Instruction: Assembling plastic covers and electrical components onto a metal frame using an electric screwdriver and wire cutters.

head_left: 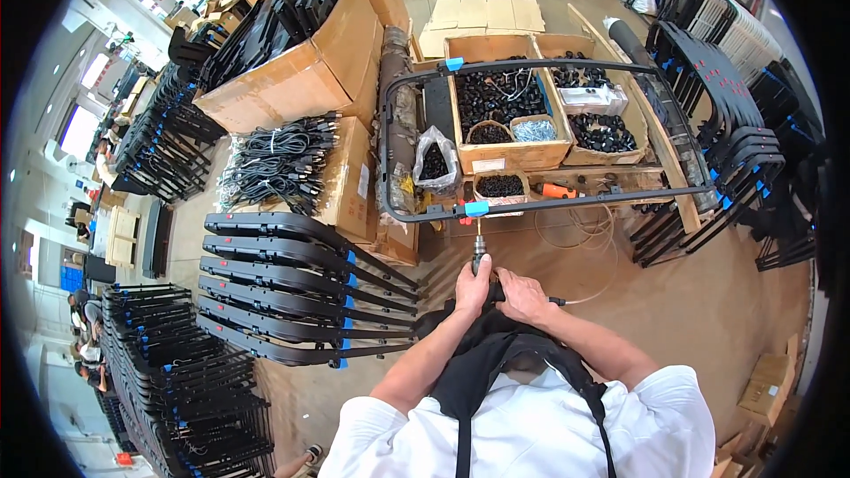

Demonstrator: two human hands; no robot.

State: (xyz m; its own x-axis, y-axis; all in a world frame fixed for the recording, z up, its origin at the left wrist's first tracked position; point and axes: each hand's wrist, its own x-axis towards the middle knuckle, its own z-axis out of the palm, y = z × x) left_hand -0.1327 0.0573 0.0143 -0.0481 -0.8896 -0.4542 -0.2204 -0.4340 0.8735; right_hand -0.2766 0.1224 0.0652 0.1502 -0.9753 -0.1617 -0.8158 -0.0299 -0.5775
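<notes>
1. Workshop floor point(691, 301), brown and bare near the worker, crowded with stock on all sides; other people sit far off at the left edge.
2. Stacks of finished-looking black frames: a big pile lower left point(177, 372), a fanned stack point(301, 288) just left of the worker, more leaning at right point(735, 142). Judging by these, many units are done.
3. Black tube frame point(540, 137) with blue clips lies across the boxes ahead, its near bar just above the hands; work on it looks mid-way, only one bar being driven.
4. Large cardboard boxes upper left point(301, 80) hold flat black panels; cable bundles point(279, 159) sit on another box.
5. Wooden tray point(509, 155) holds black small parts, a bowl of silvery screws, a clear bag beside.
6. Power driver point(479, 252) points up at the near bar's blue clip.
7. Left hand point(472, 288) is wrapped closed around the driver; right hand point(524, 296) is curled on its rear, hose trailing right.
</notes>
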